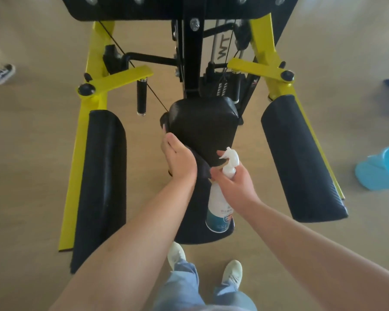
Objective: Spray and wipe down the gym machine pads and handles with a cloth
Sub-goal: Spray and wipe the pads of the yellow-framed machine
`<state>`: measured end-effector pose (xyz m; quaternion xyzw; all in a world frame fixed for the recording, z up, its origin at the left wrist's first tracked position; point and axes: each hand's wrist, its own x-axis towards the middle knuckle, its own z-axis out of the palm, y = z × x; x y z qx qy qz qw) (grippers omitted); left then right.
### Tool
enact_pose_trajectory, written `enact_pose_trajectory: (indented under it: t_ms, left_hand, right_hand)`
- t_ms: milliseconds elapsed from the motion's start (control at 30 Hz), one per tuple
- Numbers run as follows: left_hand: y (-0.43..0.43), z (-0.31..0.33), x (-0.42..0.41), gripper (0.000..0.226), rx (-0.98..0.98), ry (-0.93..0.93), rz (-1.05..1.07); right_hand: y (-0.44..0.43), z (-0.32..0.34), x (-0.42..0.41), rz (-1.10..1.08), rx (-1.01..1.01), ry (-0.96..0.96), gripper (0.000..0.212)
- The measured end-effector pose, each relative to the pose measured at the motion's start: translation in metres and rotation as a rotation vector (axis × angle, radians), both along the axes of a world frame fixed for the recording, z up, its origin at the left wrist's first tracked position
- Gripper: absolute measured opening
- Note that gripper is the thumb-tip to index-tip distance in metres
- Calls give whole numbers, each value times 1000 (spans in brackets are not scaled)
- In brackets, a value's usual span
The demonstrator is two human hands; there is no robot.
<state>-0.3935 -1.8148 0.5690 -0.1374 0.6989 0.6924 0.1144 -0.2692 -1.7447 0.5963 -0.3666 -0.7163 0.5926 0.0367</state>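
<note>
The yellow-framed gym machine (92, 63) is standing on the tan floor, with one long black side pad (101, 176) lying at the left and another (301, 153) at the right. Between them, the black wedge-shaped centre pad (202, 126) is tapering toward me. My right hand (234, 182) is grasping the neck of a white trigger spray bottle (219, 212), which is hanging over the pad's near end. My left hand (180, 162) is clasping a dark cloth (202, 169) against the pad's left edge.
</note>
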Motion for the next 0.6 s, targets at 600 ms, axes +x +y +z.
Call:
enact_pose_trajectory:
  t_ms: [600]
  left_hand:
    - [-23, -34, 14, 80, -237, 108, -253]
  right_hand:
    - [-3, -35, 17, 19, -28, -116, 34]
